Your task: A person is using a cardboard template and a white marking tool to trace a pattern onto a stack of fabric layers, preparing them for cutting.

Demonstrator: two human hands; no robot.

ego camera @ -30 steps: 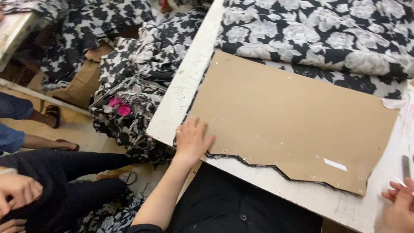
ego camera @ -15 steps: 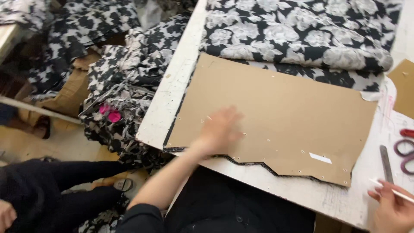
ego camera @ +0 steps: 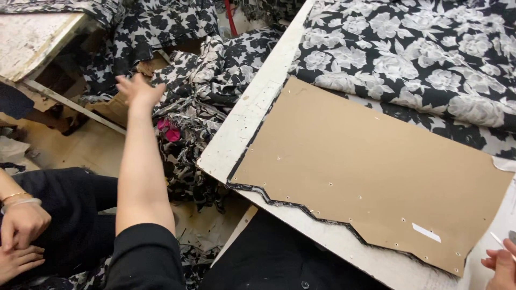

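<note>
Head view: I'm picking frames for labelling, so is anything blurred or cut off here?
Head view: the left hand, raised over the heaped floral fabric, is motion-smeared; the cardboard pattern and white table are sharp under even light; the right hand is cropped at the corner.

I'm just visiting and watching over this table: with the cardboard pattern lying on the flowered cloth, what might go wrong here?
1. The left hand is off over the heap of cloth scraps, so nothing pins the cardboard pattern; it might slide on the cut cloth edge under it.
2. That pattern lies near the white table's edge, so a nudge could perhaps tip it off.
3. The right hand seems to hold a thin white stick near the pattern's corner; it could snag.
</note>
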